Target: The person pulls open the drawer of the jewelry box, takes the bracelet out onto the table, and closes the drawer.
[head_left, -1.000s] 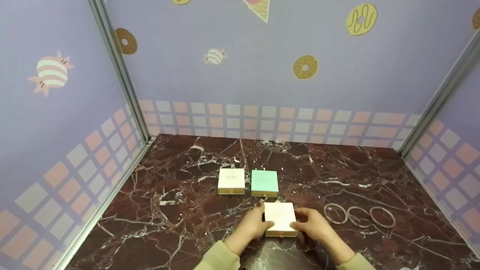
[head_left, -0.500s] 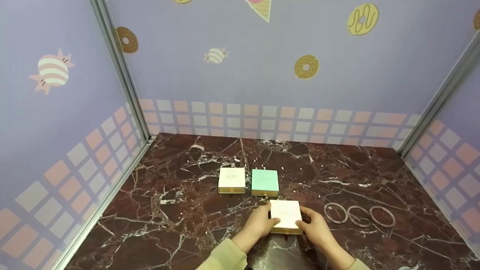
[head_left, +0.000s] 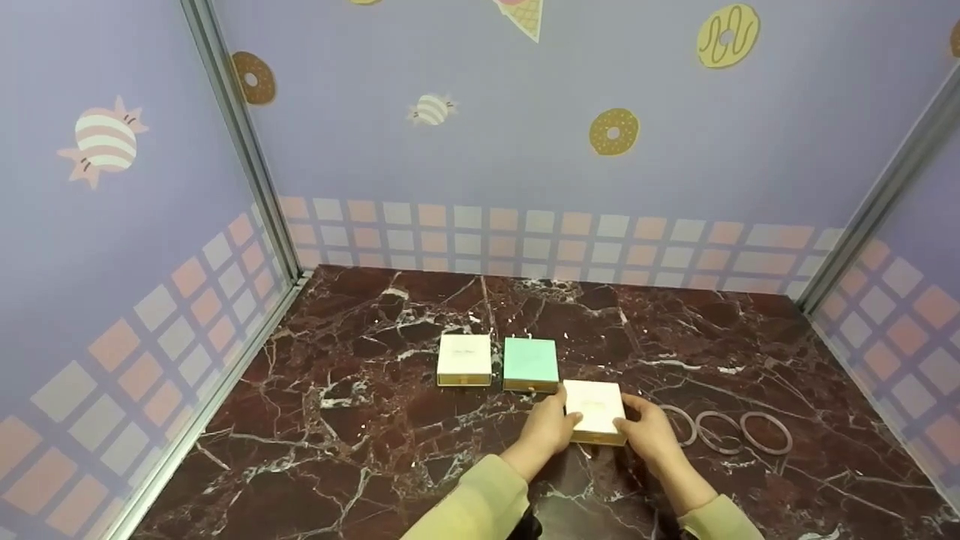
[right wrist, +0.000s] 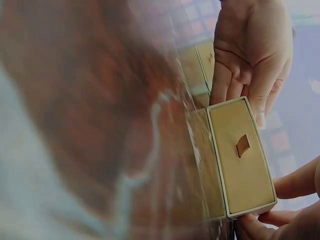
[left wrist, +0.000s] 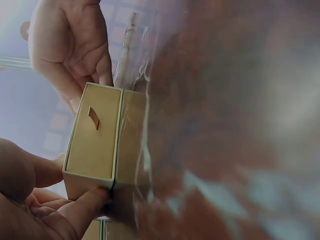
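Note:
My left hand (head_left: pixel 549 429) and right hand (head_left: pixel 652 433) grip a small white drawer box (head_left: pixel 593 407) by its two sides, thumbs at the near top corners. In the left wrist view its gold drawer front (left wrist: pixel 92 132) is pushed in, with a short ribbon pull (left wrist: pixel 94 118) sticking out. The box stands flat at the table surface; whether it fully touches cannot be told. Behind it to the left sit a mint green drawer box (head_left: pixel 530 362) and another white drawer box (head_left: pixel 464 358), side by side with a narrow gap between them.
Three pale rings (head_left: pixel 766 433) lie in a row to the right; my right hand partly covers the nearest one. The dark red marbled table (head_left: pixel 315 465) is glossy. Lilac panels (head_left: pixel 525 157) with metal corner posts enclose its back and sides.
Both hands have moved the held white box right and away from me, closer to the green box's right side. The other boxes and the rings have stayed put.

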A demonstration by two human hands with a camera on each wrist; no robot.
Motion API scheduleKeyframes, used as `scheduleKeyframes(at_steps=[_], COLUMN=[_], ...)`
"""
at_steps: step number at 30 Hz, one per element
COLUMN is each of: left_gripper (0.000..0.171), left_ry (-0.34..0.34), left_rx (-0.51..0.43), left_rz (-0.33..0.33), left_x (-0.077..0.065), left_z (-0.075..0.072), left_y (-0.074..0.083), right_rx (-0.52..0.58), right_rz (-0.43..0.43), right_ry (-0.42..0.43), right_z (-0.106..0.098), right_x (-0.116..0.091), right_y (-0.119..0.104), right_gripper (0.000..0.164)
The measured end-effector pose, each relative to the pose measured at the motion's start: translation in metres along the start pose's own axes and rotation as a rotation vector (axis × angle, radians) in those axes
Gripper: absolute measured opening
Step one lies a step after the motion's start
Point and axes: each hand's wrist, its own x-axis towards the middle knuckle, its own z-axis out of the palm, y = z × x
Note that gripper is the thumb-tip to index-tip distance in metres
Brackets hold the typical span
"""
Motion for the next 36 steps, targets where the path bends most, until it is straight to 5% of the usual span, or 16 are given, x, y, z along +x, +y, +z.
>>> scheduleKeyframes(at_steps=[19, 36], left_gripper=[0.059, 0.055], left_ry=[0.097, 0.151], left_rx=[0.020, 0.018], left_rz=[-0.056, -0.059], left_x=[0.043, 0.066], left_z=[0.021, 0.025], left_y=[0.021, 0.024], right_rx=[0.019, 0.072], right_rz=[0.066, 0.079], right_ry=[0.048, 0.108], right_z=[-0.013, -0.007], right_x=[0.053, 0.074], right_y=[0.002, 0.005], right_gripper=[0.061, 0.061])
